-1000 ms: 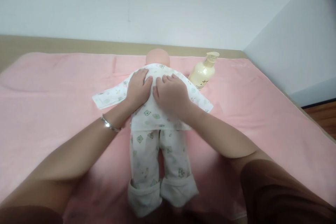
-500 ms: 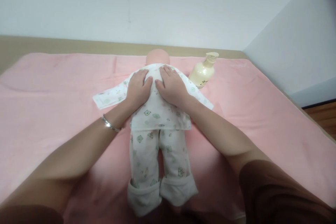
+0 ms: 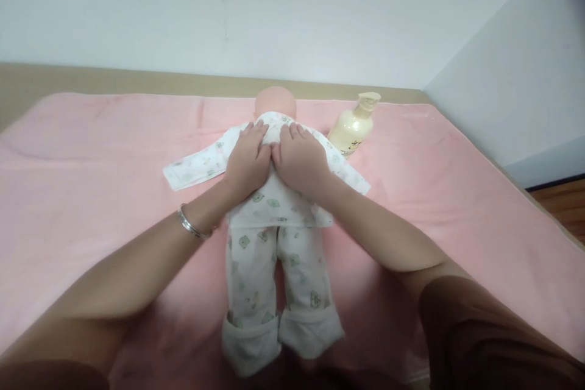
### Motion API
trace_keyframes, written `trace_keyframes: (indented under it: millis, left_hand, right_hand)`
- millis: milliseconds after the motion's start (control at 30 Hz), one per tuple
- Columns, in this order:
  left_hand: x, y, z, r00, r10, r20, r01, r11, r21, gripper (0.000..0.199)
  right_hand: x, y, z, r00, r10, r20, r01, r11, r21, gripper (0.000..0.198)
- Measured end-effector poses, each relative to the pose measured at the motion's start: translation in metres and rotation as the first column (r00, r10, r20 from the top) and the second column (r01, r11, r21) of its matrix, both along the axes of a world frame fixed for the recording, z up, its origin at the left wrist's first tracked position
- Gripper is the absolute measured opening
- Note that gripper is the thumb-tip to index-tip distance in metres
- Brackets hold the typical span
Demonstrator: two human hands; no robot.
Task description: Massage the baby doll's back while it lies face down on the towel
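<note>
A baby doll with a bald head lies stretched out, no face showing. It wears a white printed top with the sleeves spread to both sides, and matching trousers with turned-up cuffs. My left hand, below a silver bracelet, rests flat on the left of the doll's upper back. Across from it, my right hand lies flat on the right half. The thumbs nearly meet in the middle, and neither hand grips anything. Cloth beneath both palms is hidden.
A cream pump bottle stands beyond the doll's right sleeve, its base partly hidden. Under everything spreads a pink sheet over a wooden surface. A white wall rises behind it, with another wall on the right.
Both hands have slid inward on the doll's back, so the thumbs are now closer together. The fingertips sit slightly nearer to me, and the top has shifted a little around the neck.
</note>
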State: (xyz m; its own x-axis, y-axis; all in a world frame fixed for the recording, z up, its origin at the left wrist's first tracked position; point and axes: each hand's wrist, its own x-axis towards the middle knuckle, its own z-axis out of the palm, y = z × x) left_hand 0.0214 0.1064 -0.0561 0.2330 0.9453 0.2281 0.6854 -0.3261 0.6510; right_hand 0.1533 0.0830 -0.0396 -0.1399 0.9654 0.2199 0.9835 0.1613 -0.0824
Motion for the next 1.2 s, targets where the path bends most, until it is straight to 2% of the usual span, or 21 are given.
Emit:
trace_keyframes:
  millis: [133, 267, 433, 500, 600, 833, 1000, 1100, 1200]
  left_hand:
    - [-0.003, 0.010, -0.001, 0.999, 0.020, 0.029, -0.019, 0.999, -0.032, 0.064]
    - [-0.003, 0.009, -0.003, 1.000, 0.023, -0.008, -0.023, 1.000, -0.014, 0.061]
    - [0.003, -0.013, 0.003, 0.993, -0.032, -0.112, 0.045, 0.993, 0.110, 0.052]
    - [0.006, -0.023, 0.008, 0.986, -0.066, -0.150, 0.080, 0.993, 0.089, 0.053]
    - [0.007, -0.030, 0.014, 0.977, -0.121, -0.176, 0.128, 0.991, 0.030, 0.055]
    - [0.000, -0.002, 0.016, 0.991, -0.045, -0.128, 0.037, 0.998, -0.057, 0.060]
    - [-0.003, 0.012, 0.015, 0.993, -0.031, -0.116, 0.018, 0.993, -0.114, 0.064]
    - [-0.001, 0.011, 0.012, 0.981, -0.063, -0.182, 0.049, 0.995, -0.082, 0.067]
    - [0.002, 0.003, 0.010, 0.974, -0.078, -0.212, 0.071, 0.997, -0.039, 0.064]
  right_hand:
    - [-0.013, -0.018, -0.001, 0.999, -0.025, 0.046, 0.022, 0.997, 0.067, 0.058]
    - [-0.007, -0.013, -0.004, 1.000, 0.011, -0.016, -0.009, 0.994, 0.110, 0.055]
    - [0.013, 0.012, -0.004, 0.989, 0.098, -0.108, -0.096, 0.995, 0.027, 0.054]
    - [0.019, 0.021, -0.004, 0.986, 0.111, -0.123, -0.113, 0.994, -0.009, 0.054]
    - [0.023, 0.026, -0.004, 0.987, 0.127, -0.103, -0.127, 0.992, 0.000, 0.054]
    - [0.011, 0.006, -0.004, 0.997, 0.077, -0.012, -0.075, 0.994, 0.073, 0.052]
    - [0.006, -0.011, -0.005, 0.993, 0.111, 0.044, -0.116, 0.983, 0.142, 0.048]
    - [0.009, -0.008, -0.003, 0.992, 0.122, -0.006, -0.121, 0.986, 0.111, 0.044]
    - [0.016, 0.007, 0.000, 0.988, 0.110, -0.112, -0.109, 0.994, 0.019, 0.042]
